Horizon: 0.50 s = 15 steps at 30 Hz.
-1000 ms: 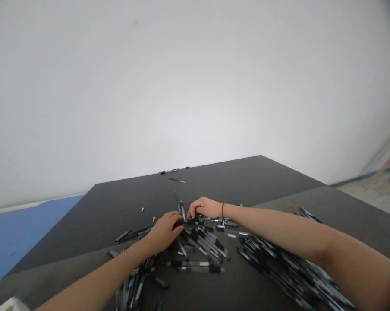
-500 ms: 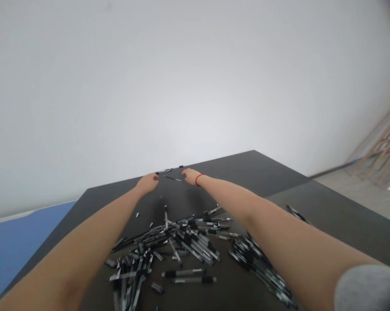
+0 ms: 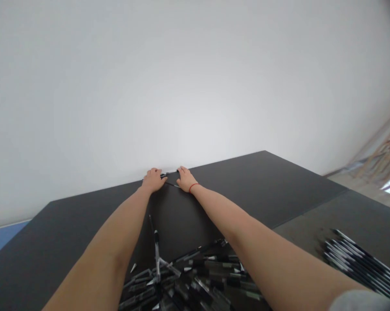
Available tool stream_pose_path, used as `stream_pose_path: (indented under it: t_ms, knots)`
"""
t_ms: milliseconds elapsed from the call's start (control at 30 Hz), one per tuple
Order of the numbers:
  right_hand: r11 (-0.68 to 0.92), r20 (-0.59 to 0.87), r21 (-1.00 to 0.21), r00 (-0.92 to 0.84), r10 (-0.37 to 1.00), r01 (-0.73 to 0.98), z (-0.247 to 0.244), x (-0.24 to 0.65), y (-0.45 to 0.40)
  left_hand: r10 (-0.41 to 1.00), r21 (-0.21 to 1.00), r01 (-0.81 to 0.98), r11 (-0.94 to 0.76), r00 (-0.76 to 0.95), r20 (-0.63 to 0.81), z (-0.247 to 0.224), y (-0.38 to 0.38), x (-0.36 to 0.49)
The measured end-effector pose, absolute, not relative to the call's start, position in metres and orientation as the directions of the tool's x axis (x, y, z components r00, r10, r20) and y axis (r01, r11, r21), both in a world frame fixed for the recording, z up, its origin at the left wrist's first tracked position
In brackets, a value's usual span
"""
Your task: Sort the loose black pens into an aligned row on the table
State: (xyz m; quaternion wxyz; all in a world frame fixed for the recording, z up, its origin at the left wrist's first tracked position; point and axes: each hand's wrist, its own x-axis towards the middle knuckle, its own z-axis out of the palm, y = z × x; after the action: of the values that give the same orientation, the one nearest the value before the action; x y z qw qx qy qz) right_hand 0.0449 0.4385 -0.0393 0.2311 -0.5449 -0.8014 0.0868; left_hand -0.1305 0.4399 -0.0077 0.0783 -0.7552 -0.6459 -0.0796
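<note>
Both my arms stretch to the far edge of the dark table, by the wall. My left hand (image 3: 153,179) lies palm down over the left ends of a few pens there, its thumb apart from the fingers. Opposite it, my right hand (image 3: 185,179), with a red cord at the wrist, touches their right ends, fingers and thumb spread. Between the hands show a clear-and-black pen (image 3: 171,172) along the edge and a thin dark pen (image 3: 172,185) lying slantwise nearer me. What lies under my left fingers is partly hidden.
A loose heap of clear and black pen parts (image 3: 198,285) spreads across the near table, blurred. Right of my right arm lies a row of slim pens or refills (image 3: 360,261). A white wall (image 3: 195,86) rises behind the table (image 3: 94,216). Blue floor (image 3: 7,237) shows at left.
Both hands have moved forward and closer together, coming down at the ends of the pens by the far edge. The view has shifted, so the heap appears lower and nearer.
</note>
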Motion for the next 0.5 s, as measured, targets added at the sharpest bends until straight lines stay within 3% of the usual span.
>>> stream_pose_path:
  t_ms: [200,500]
  knots:
    - [0.387,0.281,-0.375,-0.294,0.913,0.843,-0.044,0.041,0.470,0.964,0.009,0.987,-0.159,0.154,0.218,-0.027,0.455,-0.132]
    - [0.540,0.332,-0.323,-0.442,0.833,0.777,-0.036,0.041,0.440,0.933,0.065,0.952,-0.298,0.277,0.228,-0.027,0.421,-0.118]
